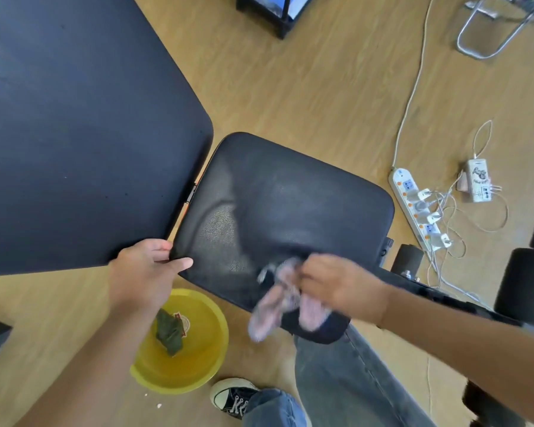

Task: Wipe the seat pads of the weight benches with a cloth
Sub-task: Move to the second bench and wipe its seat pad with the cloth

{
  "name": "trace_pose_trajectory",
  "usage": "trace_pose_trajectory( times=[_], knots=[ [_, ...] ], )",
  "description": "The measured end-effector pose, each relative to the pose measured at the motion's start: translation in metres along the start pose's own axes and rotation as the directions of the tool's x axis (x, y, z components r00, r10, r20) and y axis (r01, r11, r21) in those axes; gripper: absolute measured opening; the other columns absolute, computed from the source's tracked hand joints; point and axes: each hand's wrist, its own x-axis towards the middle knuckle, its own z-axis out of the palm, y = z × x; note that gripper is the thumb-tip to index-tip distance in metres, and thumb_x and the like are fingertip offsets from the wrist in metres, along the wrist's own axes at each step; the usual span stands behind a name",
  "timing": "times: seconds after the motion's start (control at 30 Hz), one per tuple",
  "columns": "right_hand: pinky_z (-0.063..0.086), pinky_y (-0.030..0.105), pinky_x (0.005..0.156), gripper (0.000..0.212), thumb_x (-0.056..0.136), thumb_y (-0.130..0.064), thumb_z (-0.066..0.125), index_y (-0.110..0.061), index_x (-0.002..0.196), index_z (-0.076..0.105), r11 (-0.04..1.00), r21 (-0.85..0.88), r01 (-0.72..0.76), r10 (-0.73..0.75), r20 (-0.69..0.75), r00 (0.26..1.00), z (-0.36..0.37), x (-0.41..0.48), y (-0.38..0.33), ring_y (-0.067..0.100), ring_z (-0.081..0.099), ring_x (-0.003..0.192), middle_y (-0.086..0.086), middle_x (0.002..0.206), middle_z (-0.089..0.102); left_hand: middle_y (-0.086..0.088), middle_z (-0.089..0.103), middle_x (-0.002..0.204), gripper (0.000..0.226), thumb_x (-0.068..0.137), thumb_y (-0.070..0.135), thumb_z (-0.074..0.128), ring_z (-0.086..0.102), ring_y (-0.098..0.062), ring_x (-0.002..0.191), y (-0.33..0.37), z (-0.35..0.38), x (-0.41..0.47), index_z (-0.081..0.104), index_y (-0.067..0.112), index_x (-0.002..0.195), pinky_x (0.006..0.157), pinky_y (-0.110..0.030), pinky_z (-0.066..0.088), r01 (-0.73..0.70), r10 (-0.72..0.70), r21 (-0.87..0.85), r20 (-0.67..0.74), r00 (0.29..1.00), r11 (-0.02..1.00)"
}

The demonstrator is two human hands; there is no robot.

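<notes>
The black seat pad (290, 204) of a weight bench fills the middle of the head view, with damp streaks on its surface. The larger black back pad (74, 134) lies to its left. My right hand (339, 288) grips a pink and white cloth (278, 306), blurred, at the seat pad's near edge. My left hand (142, 269) rests on the seat pad's near left corner, thumb on top, fingers in the gap between the two pads.
A yellow basin (204, 362) with water and a dark green cloth (168, 332) stands on the wooden floor under my left arm. A white power strip (413, 208) with cables lies at the right. Black foam rollers (524, 285) stand far right. My jeans leg and black sneaker (232, 399) are below.
</notes>
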Motion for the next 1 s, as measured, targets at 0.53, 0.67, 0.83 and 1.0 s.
trace_pose_trajectory(
  times=[0.53, 0.67, 0.83, 1.0],
  knots=[
    [0.043, 0.021, 0.072, 0.012, 0.093, -0.015, 0.059, -0.022, 0.086, 0.065, 0.935, 0.073, 0.348, -0.35, 0.357, 0.866, 0.031, -0.069, -0.039, 0.015, 0.045, 0.078, -0.004, 0.09, 0.045, -0.007, 0.077, 0.113, 0.051, 0.068, 0.024, 0.091, 0.071, -0.025, 0.097, -0.002, -0.001, -0.002, 0.074, 0.015, 0.116, 0.092, -0.047, 0.057, 0.005, -0.005, -0.029, -0.002, 1.0, 1.0],
    [0.031, 0.017, 0.061, 0.051, 0.107, -0.016, 0.037, -0.019, 0.058, 0.053, 0.959, -0.156, -0.237, 0.205, -0.197, 0.959, -0.011, -0.014, 0.04, 0.012, 0.033, 0.059, -0.003, 0.064, 0.032, -0.007, 0.076, 0.112, 0.051, 0.07, 0.023, 0.09, 0.07, -0.022, 0.097, -0.002, -0.001, -0.002, 0.074, 0.014, 0.117, 0.091, -0.038, 0.054, -0.009, 0.008, -0.038, -0.008, 1.0, 0.999],
    [0.037, 0.027, 0.065, 0.018, 0.089, 0.007, 0.067, 0.0, 0.073, 0.061, 0.803, 0.225, -0.553, 0.593, -0.206, 0.778, 0.001, -0.02, 0.006, 0.019, 0.042, 0.069, 0.002, 0.079, 0.044, -0.007, 0.078, 0.109, 0.05, 0.069, 0.025, 0.091, 0.072, -0.024, 0.095, -0.004, -0.001, -0.005, 0.075, 0.015, 0.115, 0.094, -0.044, 0.056, -0.007, 0.006, -0.032, -0.012, 1.0, 0.999],
    [0.051, 0.026, 0.074, 0.016, 0.102, -0.014, 0.054, -0.014, 0.112, 0.066, 0.994, 0.111, 0.008, -0.026, 0.163, 0.986, 0.05, -0.075, -0.034, 0.016, 0.052, 0.081, -0.001, 0.093, 0.057, -0.005, 0.077, 0.11, 0.05, 0.069, 0.027, 0.091, 0.071, -0.023, 0.095, -0.005, -0.001, -0.004, 0.075, 0.016, 0.115, 0.092, -0.043, 0.057, 0.007, -0.008, -0.023, -0.005, 1.0, 1.0]
  ],
)
